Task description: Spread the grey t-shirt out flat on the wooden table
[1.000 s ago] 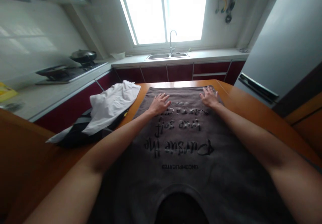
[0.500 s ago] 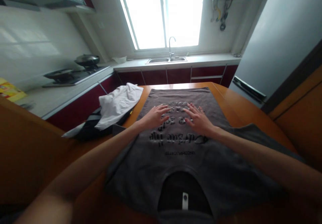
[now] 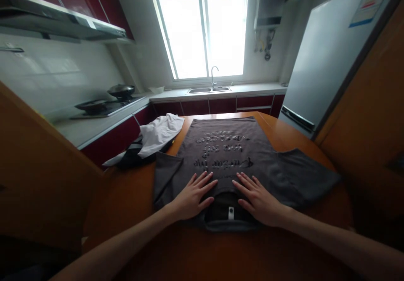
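A dark grey T-shirt lies spread out face up, its printed lettering upside down to me and its collar towards me. My left hand rests flat on the shirt just left of the neckline, fingers apart. On the other side of the collar, my right hand lies flat with spread fingers. Neither hand grips the fabric. A white label shows inside the neck opening between the hands. The left sleeve in view looks folded over in part; the right one stretches out across the table.
The shirt is on a round orange-brown wooden table. White and dark clothes are heaped at its far left edge. Beyond are a counter with a sink, a stove with pans and a fridge.
Both hands have slid towards me, from the printed lettering down to beside the collar. My view has tilted up and back, showing more of the room. The shirt still lies spread out.
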The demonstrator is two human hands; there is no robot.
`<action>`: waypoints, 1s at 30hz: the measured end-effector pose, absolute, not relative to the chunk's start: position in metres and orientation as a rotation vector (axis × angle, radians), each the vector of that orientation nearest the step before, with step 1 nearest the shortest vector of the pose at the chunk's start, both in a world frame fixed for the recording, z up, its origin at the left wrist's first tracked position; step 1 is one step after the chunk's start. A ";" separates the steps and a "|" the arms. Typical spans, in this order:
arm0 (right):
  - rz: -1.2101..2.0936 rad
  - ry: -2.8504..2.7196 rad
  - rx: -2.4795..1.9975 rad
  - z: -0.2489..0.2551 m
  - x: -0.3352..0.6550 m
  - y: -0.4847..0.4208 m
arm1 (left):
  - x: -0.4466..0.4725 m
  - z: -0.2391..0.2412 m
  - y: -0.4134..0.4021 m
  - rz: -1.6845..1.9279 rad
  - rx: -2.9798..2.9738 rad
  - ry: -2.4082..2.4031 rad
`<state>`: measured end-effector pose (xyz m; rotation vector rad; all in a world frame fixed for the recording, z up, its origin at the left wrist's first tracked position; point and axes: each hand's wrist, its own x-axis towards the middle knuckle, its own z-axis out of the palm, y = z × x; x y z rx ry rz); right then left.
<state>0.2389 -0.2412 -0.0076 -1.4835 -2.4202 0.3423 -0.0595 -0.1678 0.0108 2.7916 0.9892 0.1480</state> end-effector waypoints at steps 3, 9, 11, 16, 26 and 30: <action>0.391 -2.449 -1.458 -0.005 0.241 -0.248 | -0.058 0.012 -0.176 0.111 2.780 0.983; 0.249 -2.279 -1.472 -0.006 0.246 -0.246 | -0.077 0.021 -0.147 0.448 2.705 1.256; 0.191 -2.189 -1.459 -0.006 0.246 -0.241 | -0.095 0.022 -0.126 0.548 2.635 1.574; 0.182 -2.039 -1.322 -0.007 0.240 -0.235 | -0.141 0.019 -0.087 0.527 2.407 1.913; 0.194 -1.881 -1.264 -0.006 0.254 -0.241 | -0.239 0.070 -0.101 0.469 1.909 2.488; 0.174 -1.858 -1.271 -0.001 0.257 -0.240 | -0.223 0.078 -0.134 0.558 2.113 2.646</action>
